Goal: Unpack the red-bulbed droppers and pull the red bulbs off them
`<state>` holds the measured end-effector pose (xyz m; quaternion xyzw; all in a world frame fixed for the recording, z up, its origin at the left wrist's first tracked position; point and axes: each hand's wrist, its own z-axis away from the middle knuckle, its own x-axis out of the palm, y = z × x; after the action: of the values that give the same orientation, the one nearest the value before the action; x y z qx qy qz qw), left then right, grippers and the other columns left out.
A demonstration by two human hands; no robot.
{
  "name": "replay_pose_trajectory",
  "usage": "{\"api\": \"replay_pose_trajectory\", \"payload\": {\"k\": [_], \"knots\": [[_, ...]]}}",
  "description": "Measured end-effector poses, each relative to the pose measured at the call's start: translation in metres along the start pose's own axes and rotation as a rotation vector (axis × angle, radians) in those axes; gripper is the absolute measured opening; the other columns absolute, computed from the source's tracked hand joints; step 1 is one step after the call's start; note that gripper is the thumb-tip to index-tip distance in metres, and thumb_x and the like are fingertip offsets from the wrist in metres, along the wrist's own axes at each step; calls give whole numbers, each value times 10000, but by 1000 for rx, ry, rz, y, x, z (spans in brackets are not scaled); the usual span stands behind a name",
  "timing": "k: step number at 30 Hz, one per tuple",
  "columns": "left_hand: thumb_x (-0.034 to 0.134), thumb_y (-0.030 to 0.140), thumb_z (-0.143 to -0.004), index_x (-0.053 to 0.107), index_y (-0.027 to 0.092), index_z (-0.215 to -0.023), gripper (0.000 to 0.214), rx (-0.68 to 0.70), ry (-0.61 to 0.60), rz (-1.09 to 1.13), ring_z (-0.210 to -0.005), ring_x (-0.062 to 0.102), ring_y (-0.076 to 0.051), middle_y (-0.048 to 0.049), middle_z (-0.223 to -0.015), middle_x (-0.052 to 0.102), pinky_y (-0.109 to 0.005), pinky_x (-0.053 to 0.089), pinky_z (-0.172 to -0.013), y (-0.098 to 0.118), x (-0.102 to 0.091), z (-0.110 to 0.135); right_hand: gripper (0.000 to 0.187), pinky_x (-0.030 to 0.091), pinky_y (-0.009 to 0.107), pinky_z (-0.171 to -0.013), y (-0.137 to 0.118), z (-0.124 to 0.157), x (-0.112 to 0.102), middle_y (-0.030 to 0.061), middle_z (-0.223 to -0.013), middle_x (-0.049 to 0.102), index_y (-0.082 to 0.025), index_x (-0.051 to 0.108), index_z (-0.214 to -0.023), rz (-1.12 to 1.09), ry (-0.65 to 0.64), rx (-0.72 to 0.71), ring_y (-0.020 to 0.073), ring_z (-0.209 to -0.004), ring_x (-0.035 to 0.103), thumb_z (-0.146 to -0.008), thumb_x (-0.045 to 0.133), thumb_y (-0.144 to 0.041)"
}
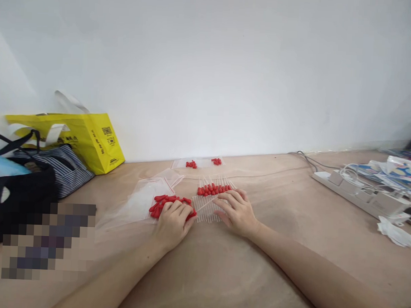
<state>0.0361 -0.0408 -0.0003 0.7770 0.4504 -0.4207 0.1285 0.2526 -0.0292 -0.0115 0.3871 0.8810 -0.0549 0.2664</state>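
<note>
My left hand (175, 220) is closed beside a pile of red rubber bulbs (160, 205), its thumb and fingers pinching one red bulb (193, 214). My right hand (237, 213) pinches a thin clear dropper tube (206, 204), which slants down toward the bulb in my left hand. Whether tube and bulb touch I cannot make out. Loose clear tubes (203, 214) lie side by side under and between my hands. Just beyond them is a row of droppers with red bulbs (213, 189) fitted, their clear stems pointing toward the wall.
Clear zip bags (135, 201) lie left of the bulbs. Farther back sits another bag (202, 163) with red-bulbed droppers. A yellow bag (100, 142) and a striped pouch (70, 171) stand left. At right are a power strip (355, 193) and a crumpled tissue (397, 233).
</note>
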Motion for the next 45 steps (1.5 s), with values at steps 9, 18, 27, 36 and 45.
{"api": "replay_pose_trajectory", "payload": {"k": [9, 18, 27, 36, 45], "knots": [[466, 256, -813, 542, 178, -669, 180, 100, 119, -113, -664, 499, -169, -18, -650, 605, -342, 310, -702, 9, 8, -2, 186, 235, 397, -927, -9, -1, 2, 34, -911, 641, -192, 573, -928, 59, -3, -53, 172, -912, 526, -793, 544, -316], [494, 257, -815, 601, 202, -830, 121, 137, 143, -9, -807, 562, -182, -9, -790, 663, -395, 326, -849, 11, 7, -4, 178, 130, 452, -1015, -12, 5, 18, -23, -647, 664, -213, 586, -851, -38, -131, -118, 144, -938, 550, -846, 425, -139], [433, 208, -848, 633, 252, -890, 208, 179, -10, 77, -1029, 539, -222, 14, -987, 665, -533, 160, -1001, 6, 3, -3, 188, 144, 483, -1015, -11, 7, 14, -28, -590, 634, -221, 583, -811, -69, -106, -95, 142, -951, 556, -830, 418, -134], [454, 209, -837, 641, 265, -817, 197, 190, 6, 92, -1010, 558, -225, 31, -951, 675, -568, 102, -999, 7, -3, -2, 175, 120, 499, -1017, -14, 5, 13, -29, -616, 652, -212, 589, -791, -96, -65, -120, 142, -935, 568, -848, 429, -175], [451, 182, -818, 640, 288, -863, 222, 67, 32, 77, -976, 564, -218, 13, -868, 691, -522, 220, -946, -19, -6, 11, 174, 236, 424, -935, 2, 14, 8, -19, -613, 636, -205, 601, -782, -143, -30, 6, 144, -825, 575, -832, 437, -179]]}}
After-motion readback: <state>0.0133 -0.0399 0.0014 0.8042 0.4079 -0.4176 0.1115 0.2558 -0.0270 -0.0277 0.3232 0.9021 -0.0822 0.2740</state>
